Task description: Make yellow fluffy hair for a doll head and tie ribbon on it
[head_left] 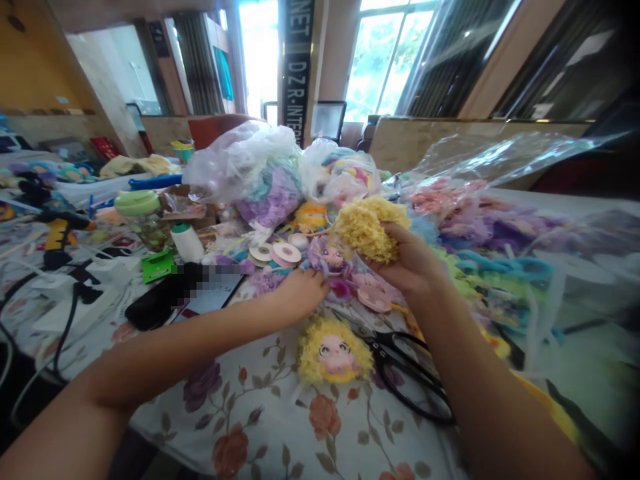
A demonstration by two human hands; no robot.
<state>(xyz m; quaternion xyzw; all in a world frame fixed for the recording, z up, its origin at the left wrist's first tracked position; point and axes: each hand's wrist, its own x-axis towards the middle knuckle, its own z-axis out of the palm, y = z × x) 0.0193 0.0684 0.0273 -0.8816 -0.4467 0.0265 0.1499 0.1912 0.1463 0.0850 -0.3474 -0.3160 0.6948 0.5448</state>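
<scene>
Right hand grips curly yellow bundle above a crowded desk

The desk (270, 427), covered in a pale cloth with printed roses and leaves, spreads beneath everything. Toward its far side stands a large clear bag (245, 160) with purple and pale green fluffy material inside, and a smaller bag (343, 173) of mixed colors sits to its right. Black-handled scissors (407, 373) lie open-looped near the right forearm, their blades pointing toward the middle of the desk.

The right hand (407, 260) holds the yellow bundle (373, 227) from its right side, the fingers closed on its edge, with most of the curly mass extending left of them. The yellow-haired doll (336, 353) lies face up on the cloth, below both hands in the view and just left of the scissors, apart from the fingers of either hand.

The left hand (305, 293) reaches in palm down, its fingers at the lower left of the purple-haired doll (334, 257); whether they grip anything cannot be told. That doll lies between the hands, just below the yellow bundle in the view. Smallest are two ribbon spools (286, 254), side by side beyond the left hand.
</scene>
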